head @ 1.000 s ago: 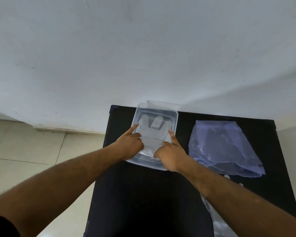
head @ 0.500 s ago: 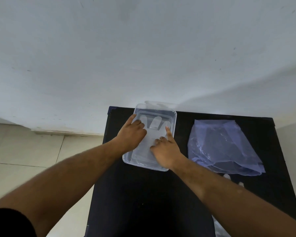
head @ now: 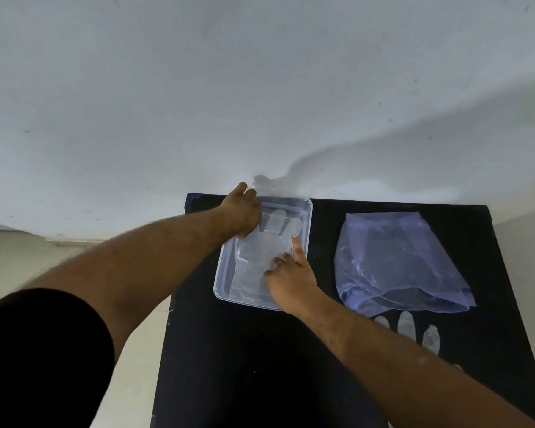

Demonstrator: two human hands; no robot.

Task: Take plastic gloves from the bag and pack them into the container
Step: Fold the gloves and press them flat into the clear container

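While hands (head: 291,273) press gloves (head: 260,254), container (head: 226,291) shows no label

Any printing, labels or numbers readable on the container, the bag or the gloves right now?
None. The clear container, the bluish plastic bag, the glove in the container and the loose gloves on the black table show no readable text or markings.

- Soft, even, cool light; the white wall (head: 260,88) is bright without harsh glare.
- A faint arm-shaped shadow runs across the wall above the black table (head: 260,366).
- Wide-angle bending curves the wall and floor edges.
- The near left sleeve (head: 37,359) is slightly blurred.
- Small glints show on the bag (head: 396,261).
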